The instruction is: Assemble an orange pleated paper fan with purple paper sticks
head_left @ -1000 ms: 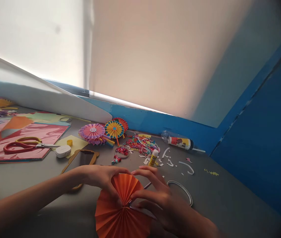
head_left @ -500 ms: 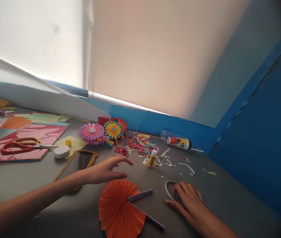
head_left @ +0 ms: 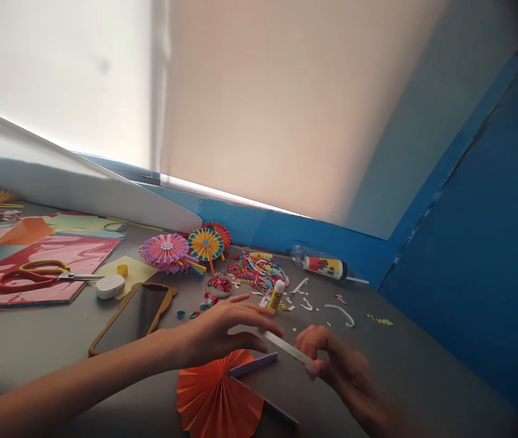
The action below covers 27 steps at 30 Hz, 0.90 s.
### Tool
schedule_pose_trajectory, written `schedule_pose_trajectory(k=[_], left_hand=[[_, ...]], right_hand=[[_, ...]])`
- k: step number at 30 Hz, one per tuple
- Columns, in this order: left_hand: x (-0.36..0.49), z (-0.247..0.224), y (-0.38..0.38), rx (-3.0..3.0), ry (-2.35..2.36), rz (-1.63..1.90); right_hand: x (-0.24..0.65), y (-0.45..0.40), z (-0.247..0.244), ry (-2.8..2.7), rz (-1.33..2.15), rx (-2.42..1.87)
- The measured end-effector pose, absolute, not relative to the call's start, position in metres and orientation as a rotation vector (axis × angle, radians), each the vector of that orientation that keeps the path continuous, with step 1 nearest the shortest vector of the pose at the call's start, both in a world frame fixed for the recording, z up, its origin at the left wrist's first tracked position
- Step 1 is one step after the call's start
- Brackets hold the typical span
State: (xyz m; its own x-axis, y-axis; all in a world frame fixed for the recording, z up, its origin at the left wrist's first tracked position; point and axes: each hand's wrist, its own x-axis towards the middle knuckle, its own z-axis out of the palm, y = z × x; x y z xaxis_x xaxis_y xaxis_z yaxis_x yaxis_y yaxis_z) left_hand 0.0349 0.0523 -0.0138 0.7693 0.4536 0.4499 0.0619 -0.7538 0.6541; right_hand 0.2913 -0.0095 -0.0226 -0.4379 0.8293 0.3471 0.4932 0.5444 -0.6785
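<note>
Right grip (head_left: 337, 354) on white strip (head_left: 288, 348), pointing leftward, long axis diagonal

the right hand's fingers (head_left: 316, 338) pinch a white strip (head_left: 290, 348) near the orange paper fan (head_left: 220, 398).

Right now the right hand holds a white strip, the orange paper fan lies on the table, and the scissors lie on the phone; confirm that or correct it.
Wrong on the scissors: the head view shows the scissors mostly on the pink sheets, not on the phone. The right hand does hold a white strip, and the orange paper fan lies on the table.
</note>
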Motion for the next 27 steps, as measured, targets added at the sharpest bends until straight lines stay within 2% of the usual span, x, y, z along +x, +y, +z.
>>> schedule_pose_trajectory(k=[7,13,20,27], left_hand=[[0.038,-0.027,0.049,1.995,0.587,0.899],[0.039,-0.039,0.051,2.068,0.655,1.070],[0.037,-0.045,0.054,2.272,0.752,1.091],[0.038,-0.046,0.052,2.249,0.755,1.116]], right_hand=[[0.256,0.016,-0.024,-1.900,0.142,-0.999],[0.226,0.019,-0.031,-1.866,0.076,-0.832],[0.222,0.021,-0.030,-1.816,0.225,-0.832],[0.225,0.023,-0.037,-1.881,-0.042,-0.724]])
